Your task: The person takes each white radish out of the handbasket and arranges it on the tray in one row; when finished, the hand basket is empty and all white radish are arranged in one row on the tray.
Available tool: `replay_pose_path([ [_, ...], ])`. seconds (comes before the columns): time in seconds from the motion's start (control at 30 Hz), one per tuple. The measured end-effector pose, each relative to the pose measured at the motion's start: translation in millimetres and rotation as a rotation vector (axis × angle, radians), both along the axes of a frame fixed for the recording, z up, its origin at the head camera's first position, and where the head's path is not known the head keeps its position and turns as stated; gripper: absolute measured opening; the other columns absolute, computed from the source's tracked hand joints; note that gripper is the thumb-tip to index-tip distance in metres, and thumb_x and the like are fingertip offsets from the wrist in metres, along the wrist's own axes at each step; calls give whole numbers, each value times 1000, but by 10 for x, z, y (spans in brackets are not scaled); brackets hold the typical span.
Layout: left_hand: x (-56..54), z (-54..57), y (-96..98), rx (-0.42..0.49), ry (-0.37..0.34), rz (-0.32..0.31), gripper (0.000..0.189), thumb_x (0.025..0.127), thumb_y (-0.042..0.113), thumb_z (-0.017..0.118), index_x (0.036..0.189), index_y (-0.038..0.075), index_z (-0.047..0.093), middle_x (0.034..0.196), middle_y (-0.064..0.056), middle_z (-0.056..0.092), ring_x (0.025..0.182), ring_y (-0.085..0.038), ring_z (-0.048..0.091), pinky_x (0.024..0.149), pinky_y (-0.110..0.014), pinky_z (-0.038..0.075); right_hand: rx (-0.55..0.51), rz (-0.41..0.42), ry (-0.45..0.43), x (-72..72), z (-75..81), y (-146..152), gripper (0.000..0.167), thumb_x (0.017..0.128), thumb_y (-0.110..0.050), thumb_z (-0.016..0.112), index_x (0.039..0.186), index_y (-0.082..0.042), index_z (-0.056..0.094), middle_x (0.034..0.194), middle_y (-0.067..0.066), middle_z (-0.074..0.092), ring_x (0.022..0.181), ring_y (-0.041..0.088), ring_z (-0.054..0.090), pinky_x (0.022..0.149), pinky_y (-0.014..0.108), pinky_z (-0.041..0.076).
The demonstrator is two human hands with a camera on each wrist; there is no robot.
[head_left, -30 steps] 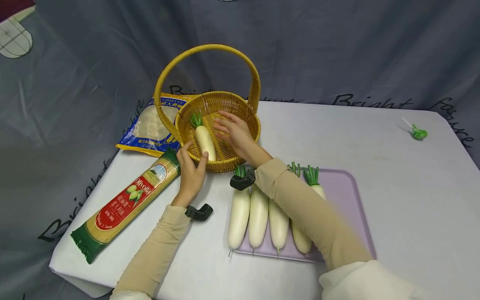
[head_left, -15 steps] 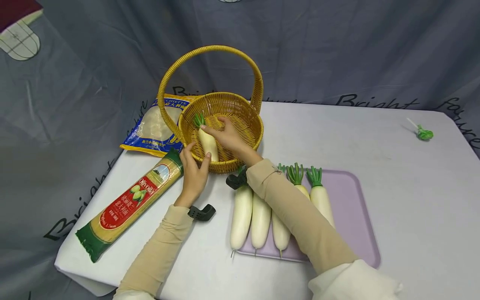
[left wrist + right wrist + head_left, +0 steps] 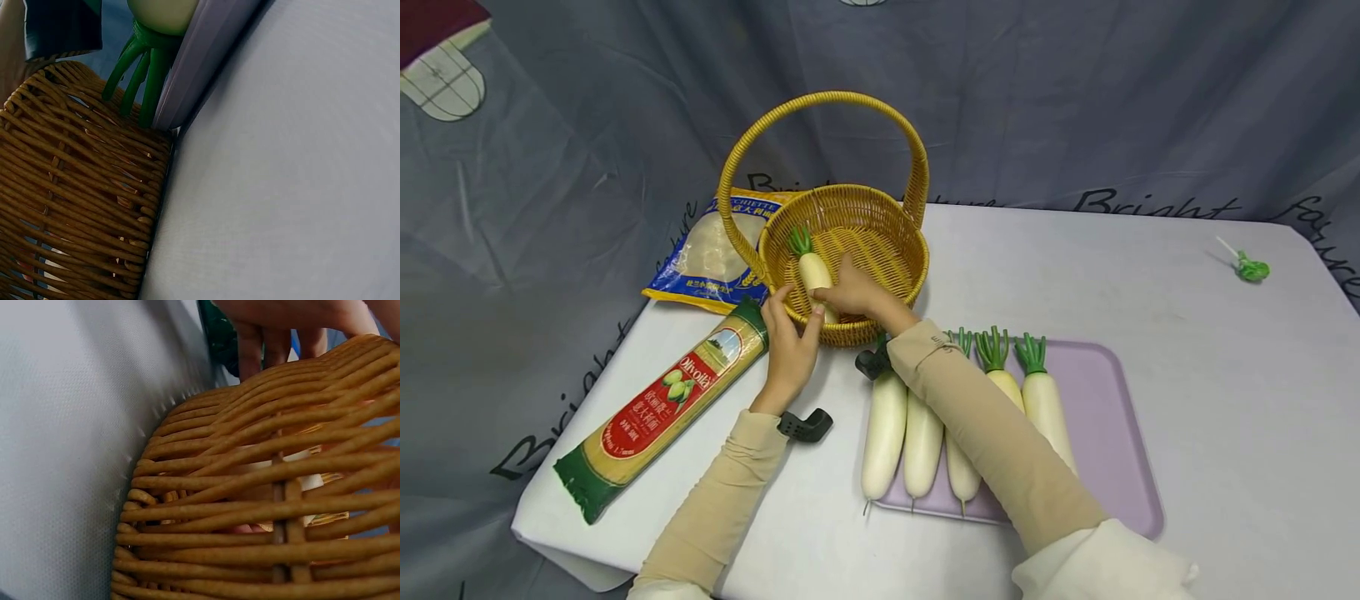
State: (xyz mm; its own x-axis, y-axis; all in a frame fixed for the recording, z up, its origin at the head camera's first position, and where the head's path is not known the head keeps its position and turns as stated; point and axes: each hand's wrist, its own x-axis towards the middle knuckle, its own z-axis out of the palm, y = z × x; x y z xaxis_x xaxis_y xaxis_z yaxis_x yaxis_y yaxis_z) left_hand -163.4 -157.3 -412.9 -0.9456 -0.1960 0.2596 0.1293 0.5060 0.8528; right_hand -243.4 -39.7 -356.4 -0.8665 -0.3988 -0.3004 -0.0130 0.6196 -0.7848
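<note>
A small white radish (image 3: 814,271) with green stalks lies in the yellow wicker basket (image 3: 850,336), leaning toward the near rim. My right hand (image 3: 861,293) reaches inside, its thumb across the radish's lower half and its other fingers mostly hidden. At the near-left side my left hand (image 3: 792,354) holds the basket, thumb and index fingertips at the rim. From the right wrist view, left-hand fingers (image 3: 250,353) show against the outer wall of the woven basket (image 3: 250,487). The left wrist view has the basket's weave (image 3: 75,181) beside the radish stalks (image 3: 147,78).
Several white radishes (image 3: 886,442) lie on a purple tray (image 3: 1105,417) under my right forearm. Left of the basket are a spaghetti pack (image 3: 662,408) and a blue-yellow pasta bag (image 3: 707,254). A green-wrapped lollipop (image 3: 1251,268) sits at the far right.
My right hand has moved left and down inside the basket, from apart from the radish to its upper part, then its lower half. The left hand stays at the rim.
</note>
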Motion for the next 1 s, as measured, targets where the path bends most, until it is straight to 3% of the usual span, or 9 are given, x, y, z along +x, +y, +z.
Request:
replay_pose_path([
  [0.4,-9,-4,-3,-11,18,10,53,91,34,47,134,11,25,136,-16,21,131,-32,24,106,-48,24,60,82,64,-11,-9,-19,85,86,-28,59,143,2,3,127,24,47,112,28,51,90,37,44],
  [0.83,-14,-5,-4,-9,14,8,54,91,36,46,134,10,25,136,-16,21,132,-29,23,107,-46,23,54,68,51,-1,-3,-6,85,85,-28,60,144,0,6,134,22,43,115,27,48,91,36,44],
  [1.0,-14,-4,-3,-16,12,7,54,92,36,46,134,11,25,136,-16,20,132,-28,23,107,-46,23,32,68,53,-1,-9,-7,77,85,-26,60,144,-3,15,133,19,44,111,26,49,86,33,44],
])
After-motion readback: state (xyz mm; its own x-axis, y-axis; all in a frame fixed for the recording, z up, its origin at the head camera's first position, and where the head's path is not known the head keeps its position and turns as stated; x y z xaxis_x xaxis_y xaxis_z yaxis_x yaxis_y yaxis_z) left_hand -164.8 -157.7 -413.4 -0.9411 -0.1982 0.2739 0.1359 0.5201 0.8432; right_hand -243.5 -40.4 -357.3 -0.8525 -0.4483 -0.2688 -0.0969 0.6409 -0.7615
